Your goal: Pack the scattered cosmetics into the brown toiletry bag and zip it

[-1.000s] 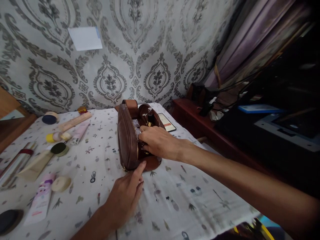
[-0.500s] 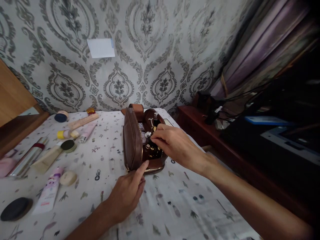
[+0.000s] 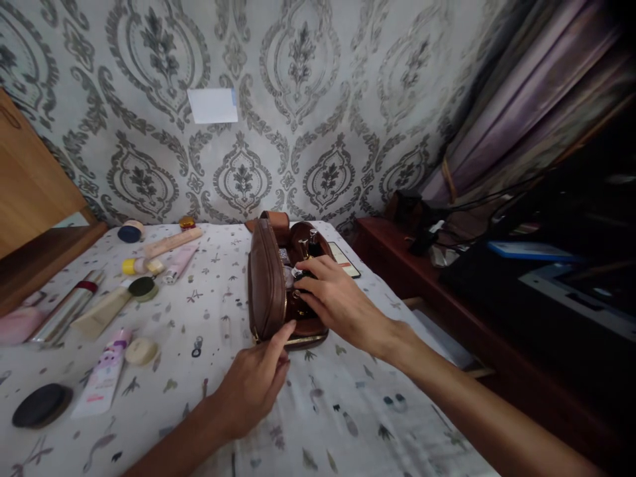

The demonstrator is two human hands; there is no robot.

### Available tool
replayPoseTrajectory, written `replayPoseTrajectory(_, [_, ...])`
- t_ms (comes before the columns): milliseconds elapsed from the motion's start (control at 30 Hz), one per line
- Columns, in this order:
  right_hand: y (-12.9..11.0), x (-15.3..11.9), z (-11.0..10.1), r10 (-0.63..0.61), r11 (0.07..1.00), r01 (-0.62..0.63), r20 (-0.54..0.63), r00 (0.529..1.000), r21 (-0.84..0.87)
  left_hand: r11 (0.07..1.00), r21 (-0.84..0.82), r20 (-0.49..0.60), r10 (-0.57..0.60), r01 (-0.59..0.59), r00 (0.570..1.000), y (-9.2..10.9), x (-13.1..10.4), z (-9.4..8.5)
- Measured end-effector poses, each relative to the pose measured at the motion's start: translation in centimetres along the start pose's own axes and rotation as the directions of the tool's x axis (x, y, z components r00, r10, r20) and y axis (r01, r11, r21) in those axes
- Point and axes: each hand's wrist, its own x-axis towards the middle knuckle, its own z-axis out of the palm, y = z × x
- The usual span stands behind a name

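A brown zip bag (image 3: 265, 281) stands unzipped on the patterned cloth, its gold-toothed zipper running along the rim. Several small bottles are packed inside, among them a dark one with a silver cap (image 3: 313, 237). My right hand (image 3: 330, 291) reaches into the bag from the right, its fingers apart and bent over the bottles; its fingertips lie at a silvery top (image 3: 297, 271), partly covered. At the bag's near edge, my left hand (image 3: 253, 377) rests with its index finger stretched onto the brown rim and the other fingers curled loosely, holding nothing.
Left on the cloth lie a pink-and-white tube (image 3: 105, 374), a beige tube (image 3: 102, 311), a black round case (image 3: 42, 405), a pale round jar (image 3: 142, 351) and other cosmetics. A phone (image 3: 345, 260) lies beyond the right hand. A dark red shelf (image 3: 382, 245) runs alongside.
My right hand has gone from a pinch above the bottles to spread fingers lower over them. My left finger stays on the rim. The view has shifted slightly, exposing more of the phone.
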Motion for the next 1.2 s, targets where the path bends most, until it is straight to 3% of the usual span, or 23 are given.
replayPoseTrajectory(233, [-0.6,0.5,1.0,0.009,0.997,-0.004,0.069,0.998,-0.074,1.0,0.015,-0.035,0.026,-0.025,0.999,-0.1,-0.2,0.1])
replayPoseTrajectory(500, [-0.9,0.0,1.1,0.017,0.999,-0.016,0.048,0.999,-0.037,0.998,0.034,-0.055,0.048,-0.046,0.997,-0.1,-0.3,0.4])
replayPoseTrajectory(633, [-1.0,-0.6,0.8,0.014,0.998,-0.007,-0.11,0.994,0.065,0.998,0.042,-0.055,0.053,-0.051,0.997,0.2,-0.4,-0.3])
replayPoseTrajectory(733, [-1.7,-1.2,0.5,0.031,0.984,0.023,-0.299,0.954,0.176,0.994,0.061,-0.087,0.092,-0.087,0.992,0.3,-0.8,-1.3])
replayPoseTrajectory(833, [-3.6,-1.6,0.5,0.015,0.975,0.084,-0.435,0.9,0.206,0.981,0.149,-0.179,0.149,-0.123,0.973,0.0,-1.6,-2.6])
replayPoseTrajectory(933, [-6.4,-2.0,1.4,-0.052,0.957,0.186,-0.495,0.867,0.224,0.969,0.229,-0.259,0.158,-0.098,0.953,-1.0,-2.5,-4.0])
replayPoseTrajectory(1100, [-10.4,-1.8,5.1,-0.207,0.878,0.349,-0.398,0.894,0.326,0.93,0.363,-0.242,0.027,0.064,0.97,-3.3,-4.0,-6.5])
replayPoseTrajectory(1200, [-11.5,-1.1,7.7,-0.208,0.846,0.311,-0.269,0.941,0.434,0.836,0.517,-0.194,-0.097,0.186,0.976,-4.2,-5.2,-8.3])
